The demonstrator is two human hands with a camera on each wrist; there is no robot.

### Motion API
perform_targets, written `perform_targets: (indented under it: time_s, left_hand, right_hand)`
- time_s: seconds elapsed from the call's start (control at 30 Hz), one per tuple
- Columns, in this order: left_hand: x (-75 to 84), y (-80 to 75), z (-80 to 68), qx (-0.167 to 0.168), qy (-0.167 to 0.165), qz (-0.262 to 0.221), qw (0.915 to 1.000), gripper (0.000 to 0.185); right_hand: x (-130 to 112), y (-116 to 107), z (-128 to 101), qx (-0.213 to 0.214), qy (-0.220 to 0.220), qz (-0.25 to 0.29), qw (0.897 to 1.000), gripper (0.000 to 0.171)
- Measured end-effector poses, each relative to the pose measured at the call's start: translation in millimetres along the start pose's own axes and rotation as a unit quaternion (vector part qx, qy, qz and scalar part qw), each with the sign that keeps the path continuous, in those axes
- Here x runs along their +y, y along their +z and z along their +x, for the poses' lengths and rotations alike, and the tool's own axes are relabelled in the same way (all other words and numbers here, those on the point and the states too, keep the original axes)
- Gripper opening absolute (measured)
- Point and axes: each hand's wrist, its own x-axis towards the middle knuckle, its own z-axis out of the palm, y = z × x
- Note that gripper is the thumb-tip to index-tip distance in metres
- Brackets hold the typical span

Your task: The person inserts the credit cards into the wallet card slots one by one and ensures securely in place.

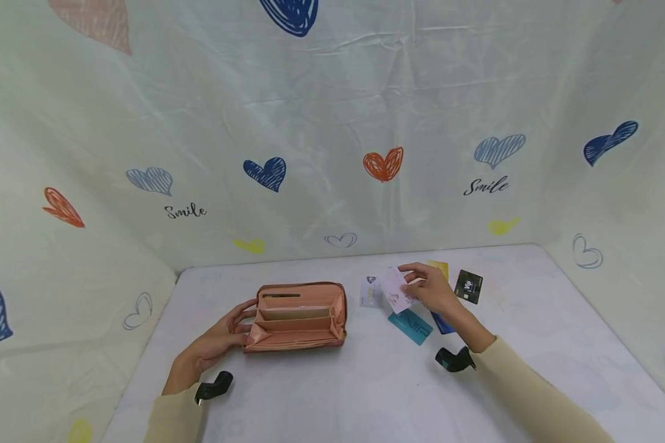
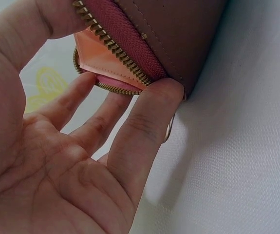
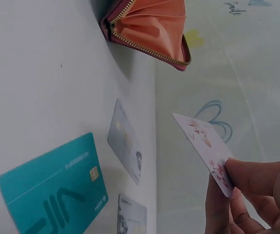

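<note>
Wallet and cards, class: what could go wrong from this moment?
1. The right hand pinches the pale card only at one corner; it might slip.
2. The left hand merely touches the wallet at its end, so it may shift or fold shut.

Left hand: my left hand [image 1: 221, 337] steadies the open pink wallet [image 1: 298, 317].
Right hand: my right hand [image 1: 433, 289] pinches a white card [image 1: 396, 290] above scattered cards [image 1: 411, 326].
</note>
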Motion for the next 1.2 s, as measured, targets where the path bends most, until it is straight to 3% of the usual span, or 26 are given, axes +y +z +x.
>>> perform_targets:
  time_s: [0.33, 0.73, 1.2]
  left_hand:
    - [-1.1, -0.3, 1.2, 0.006, -0.002, 0.006, 1.0000, 0.097]
    - [0.4, 1.3, 1.7, 0.015, -0.008, 0.002, 0.9998, 0.097]
    - [1.6, 3.3, 1.5, 0.011, -0.008, -0.002, 0.9999, 0.098]
  right_hand:
    - [-18, 28, 26, -0.009, -0.006, 0.048, 0.999, 0.040]
    - [-39, 65, 47, -0.012, -0.056, 0.107, 0.993, 0.038]
    - [-48, 98, 57, -0.004, -0.109, 0.121, 0.987, 0.036]
